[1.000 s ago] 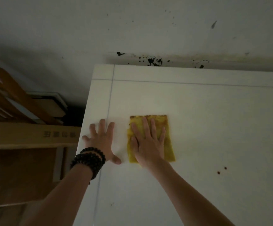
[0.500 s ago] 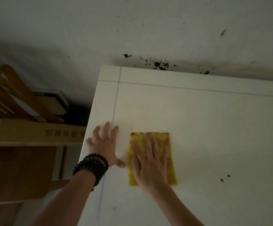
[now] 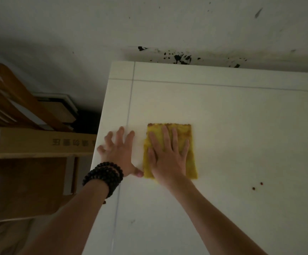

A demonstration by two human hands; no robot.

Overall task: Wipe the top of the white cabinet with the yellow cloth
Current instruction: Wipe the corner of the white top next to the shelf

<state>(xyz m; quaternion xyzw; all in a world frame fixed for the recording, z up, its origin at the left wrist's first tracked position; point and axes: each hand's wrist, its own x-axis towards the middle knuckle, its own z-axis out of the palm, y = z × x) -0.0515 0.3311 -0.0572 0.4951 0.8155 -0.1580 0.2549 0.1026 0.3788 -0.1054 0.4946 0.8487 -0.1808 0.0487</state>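
Note:
The yellow cloth [image 3: 189, 133], folded into a rectangle, lies flat on the white cabinet top [image 3: 241, 126] near its left side. My right hand [image 3: 168, 157] presses on the cloth with the palm down and the fingers spread, covering most of it. Just left of the cloth, my left hand [image 3: 119, 155] rests flat on the cabinet top at its left edge, holding nothing. A dark bead bracelet [image 3: 103, 176] is wound around that wrist.
Two small red spots [image 3: 257, 186] mark the cabinet top right of the cloth. The wall behind carries black stains [image 3: 179, 57]. Left of the cabinet, lower down, are a long cardboard box [image 3: 39, 142] and stacked wooden boards [image 3: 20, 100].
My right hand drew the cloth toward me, then pushed it back away toward the wall. My left hand stayed planted at the cabinet's left edge.

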